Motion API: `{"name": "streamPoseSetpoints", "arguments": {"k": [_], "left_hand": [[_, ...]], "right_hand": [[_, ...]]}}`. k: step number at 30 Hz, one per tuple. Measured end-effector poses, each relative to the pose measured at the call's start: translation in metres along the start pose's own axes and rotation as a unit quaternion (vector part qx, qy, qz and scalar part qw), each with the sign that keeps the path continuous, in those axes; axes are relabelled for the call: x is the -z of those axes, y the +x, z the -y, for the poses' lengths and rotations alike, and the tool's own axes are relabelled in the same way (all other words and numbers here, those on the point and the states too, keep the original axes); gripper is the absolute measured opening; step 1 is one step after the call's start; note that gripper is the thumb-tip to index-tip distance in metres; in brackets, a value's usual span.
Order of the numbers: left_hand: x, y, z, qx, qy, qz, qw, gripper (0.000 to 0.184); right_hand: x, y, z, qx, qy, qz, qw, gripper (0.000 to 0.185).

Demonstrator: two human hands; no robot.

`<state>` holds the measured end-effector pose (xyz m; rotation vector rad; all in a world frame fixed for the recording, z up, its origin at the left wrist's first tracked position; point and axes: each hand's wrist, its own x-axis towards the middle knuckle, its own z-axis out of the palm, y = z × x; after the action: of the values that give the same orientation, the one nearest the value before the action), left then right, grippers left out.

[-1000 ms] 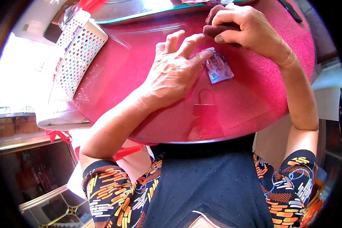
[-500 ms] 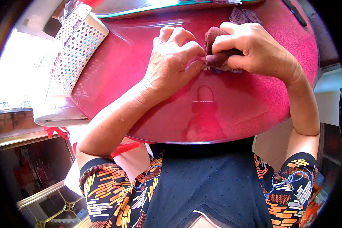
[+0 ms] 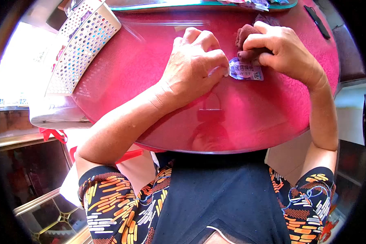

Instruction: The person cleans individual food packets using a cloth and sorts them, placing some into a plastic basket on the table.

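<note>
My left hand (image 3: 199,65) is closed, with thumb and forefinger pinching the left end of a small purple printed packet (image 3: 245,70). The packet lies flat near the table's surface, its lettering facing up. In my right hand (image 3: 284,51) is a bundled dark brown cloth (image 3: 248,35), with the fingers curled round it just above the packet. Its exact kind cannot be made out. Behind the right hand is a dark, sheer crumpled piece (image 3: 268,20), partly hidden.
The round red table (image 3: 248,118) has a glossy top. A white perforated basket (image 3: 85,49) stands at the left. A glass-edged tray (image 3: 162,6) with purple packets (image 3: 258,4) is at the back. A black long object (image 3: 317,22) lies at the far right.
My right hand has moved up and right with the brown cloth, away from my left hand. The purple packet, mostly hidden before, now shows between the hands. The view has shifted slightly.
</note>
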<state>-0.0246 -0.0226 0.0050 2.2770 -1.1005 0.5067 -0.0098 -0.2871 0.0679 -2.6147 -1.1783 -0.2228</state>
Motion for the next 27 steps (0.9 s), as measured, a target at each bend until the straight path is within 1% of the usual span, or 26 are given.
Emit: {"name": "streamPoseSetpoints", "arguments": {"k": [1, 2, 3, 5, 8, 11, 14, 17, 18, 21, 22, 25, 26, 27], "left_hand": [[0.000, 0.000, 0.000, 0.002, -0.003, -0.003, 1.000, 0.014], [0.000, 0.001, 0.000, 0.005, -0.005, -0.005, 1.000, 0.014], [0.000, 0.001, -0.001, 0.008, -0.008, -0.006, 1.000, 0.013], [-0.002, 0.001, -0.001, 0.014, -0.005, -0.008, 1.000, 0.014], [-0.005, 0.001, -0.001, 0.015, 0.001, -0.011, 1.000, 0.015], [-0.006, 0.001, -0.002, 0.019, 0.002, -0.015, 1.000, 0.017], [-0.004, 0.000, -0.003, 0.018, -0.003, -0.018, 1.000, 0.017], [-0.002, 0.001, -0.005, 0.023, -0.001, -0.011, 1.000, 0.017], [-0.002, 0.002, -0.005, 0.024, 0.001, -0.008, 1.000, 0.017], [-0.002, 0.004, -0.007, 0.032, 0.000, -0.003, 0.999, 0.017], [-0.002, 0.004, -0.006, 0.030, 0.002, -0.004, 1.000, 0.018], [-0.003, 0.002, -0.005, 0.025, 0.004, -0.009, 1.000, 0.018], [-0.003, 0.002, -0.006, 0.024, 0.002, -0.012, 1.000, 0.018], [-0.004, 0.002, -0.006, 0.024, -0.001, -0.015, 1.000, 0.018]], "right_hand": [[-0.003, 0.001, -0.001, 0.010, -0.001, -0.006, 1.000, 0.021], [-0.008, 0.004, 0.004, 0.046, 0.065, -0.027, 0.996, 0.022], [-0.009, 0.004, 0.011, 0.030, 0.115, 0.006, 0.993, 0.024], [-0.007, 0.005, 0.018, 0.023, 0.040, 0.009, 0.999, 0.022], [0.000, 0.005, 0.007, -0.008, 0.032, 0.039, 0.999, 0.024], [0.003, -0.003, 0.001, -0.048, -0.043, 0.029, 0.997, 0.026], [0.004, 0.002, 0.007, 0.016, 0.001, -0.016, 1.000, 0.028], [0.005, 0.000, 0.034, 0.026, 0.048, 0.029, 0.998, 0.026], [-0.001, -0.001, 0.029, 0.018, 0.040, 0.025, 0.999, 0.025], [0.013, -0.006, 0.019, -0.011, -0.046, 0.039, 0.998, 0.025], [0.014, -0.007, 0.014, -0.041, -0.062, 0.060, 0.995, 0.024], [0.007, -0.004, 0.007, -0.019, -0.043, -0.008, 0.999, 0.023], [0.002, 0.000, 0.011, 0.000, -0.015, -0.062, 0.998, 0.023], [0.002, 0.003, 0.015, 0.014, 0.031, -0.030, 0.999, 0.024]]}}
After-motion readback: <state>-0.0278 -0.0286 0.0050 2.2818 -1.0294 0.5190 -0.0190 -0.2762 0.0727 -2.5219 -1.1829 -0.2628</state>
